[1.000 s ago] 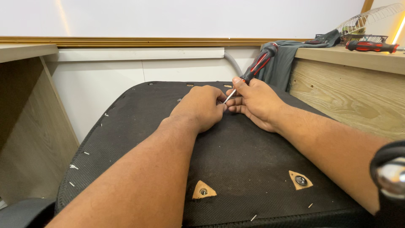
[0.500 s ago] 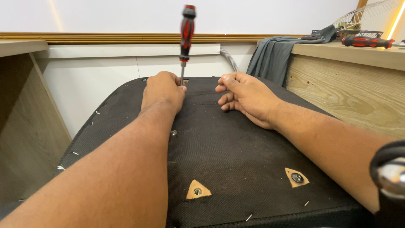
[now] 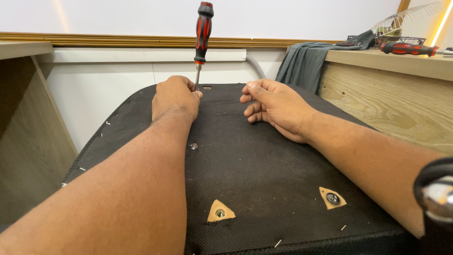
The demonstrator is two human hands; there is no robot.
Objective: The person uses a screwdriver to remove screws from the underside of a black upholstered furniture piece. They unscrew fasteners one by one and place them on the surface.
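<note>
White wall [image 3: 292, 19] behind, wood trim strip [image 3: 118, 41] along it. Wood-grain desk [image 3: 391, 89] at right, grey cloth [image 3: 302, 63] draped over edge. Brown cabinet side [image 3: 28, 127] at left. Warm light strip [image 3: 442, 26] top right.

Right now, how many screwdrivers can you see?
2. One red-and-black screwdriver stands upright in the left hand over the black seat base; the second screwdriver lies on the wooden shelf at right. Others may be hidden.

Left hand [image 3: 175, 98] fisted, arm outstretched, right hand [image 3: 276, 107] loosely curled, palm inward
</note>
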